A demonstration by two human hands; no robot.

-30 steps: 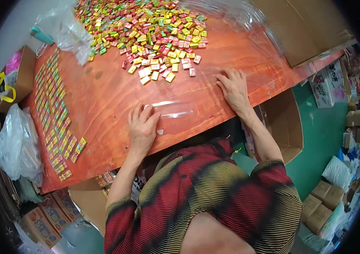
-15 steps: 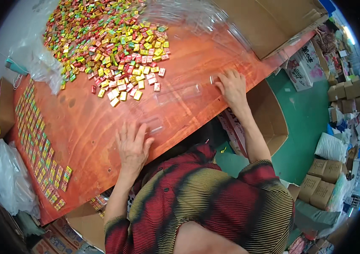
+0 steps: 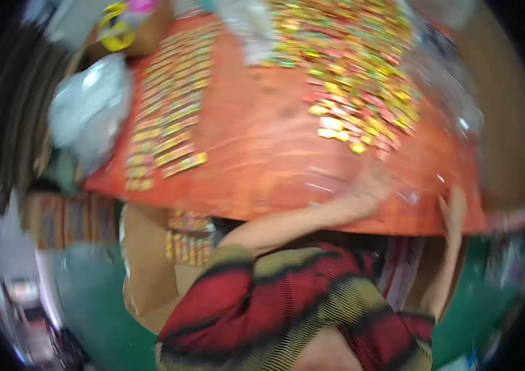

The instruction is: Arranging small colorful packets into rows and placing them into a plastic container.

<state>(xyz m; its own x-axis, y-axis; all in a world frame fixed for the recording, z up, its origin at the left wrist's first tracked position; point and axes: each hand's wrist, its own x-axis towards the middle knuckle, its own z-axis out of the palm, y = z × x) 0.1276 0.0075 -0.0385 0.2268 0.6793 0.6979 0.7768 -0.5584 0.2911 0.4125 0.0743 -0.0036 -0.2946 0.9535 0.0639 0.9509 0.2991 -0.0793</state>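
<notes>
My left hand [image 3: 373, 188] reaches across to the right, low over the orange-red table [image 3: 244, 154], just below the near tip of a pile of small yellow, red and green wrapped blocks [image 3: 361, 80]. Its fingers are smeared by motion, so what they hold, if anything, cannot be made out. Close to the table's right front edge is my right hand [image 3: 454, 209], thumb apart from the fingers, with nothing visible in it. A clear plastic case [image 3: 408, 197], faint and blurred, lies between the two hands.
Rows of the blocks [image 3: 176, 108] line the table's left side. A pale plastic bag [image 3: 92, 102] sits beyond that edge. More clear packaging [image 3: 448, 83] lies by a large carton [image 3: 503, 117] at right. Below the front edge, an open carton [image 3: 151, 263] holds block packs.
The view has swung left, bringing the rows and the lower carton further in. My left hand has moved right, much closer to my right hand. Everything is blurrier.
</notes>
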